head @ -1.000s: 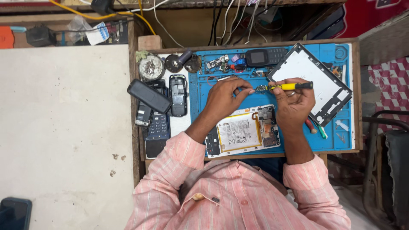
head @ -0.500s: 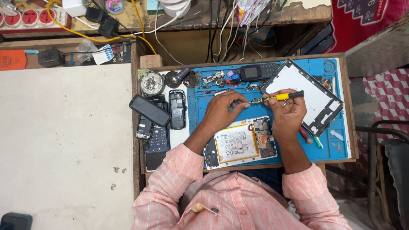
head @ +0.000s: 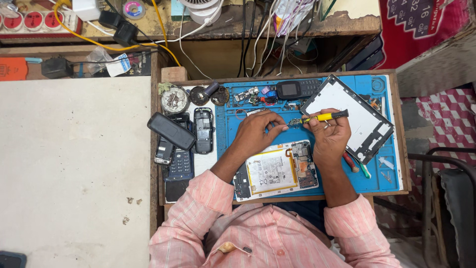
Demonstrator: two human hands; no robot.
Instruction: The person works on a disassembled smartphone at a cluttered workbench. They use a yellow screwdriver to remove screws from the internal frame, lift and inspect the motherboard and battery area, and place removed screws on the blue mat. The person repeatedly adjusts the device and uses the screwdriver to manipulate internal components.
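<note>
Head view shows the right hand (head: 331, 136) with fingers clamped on a yellow screwdriver (head: 322, 117), its tip meeting a small part (head: 293, 121) pinched steady by the left hand (head: 258, 133) above the opened tablet (head: 276, 169) on the blue mat (head: 386, 173)
</note>
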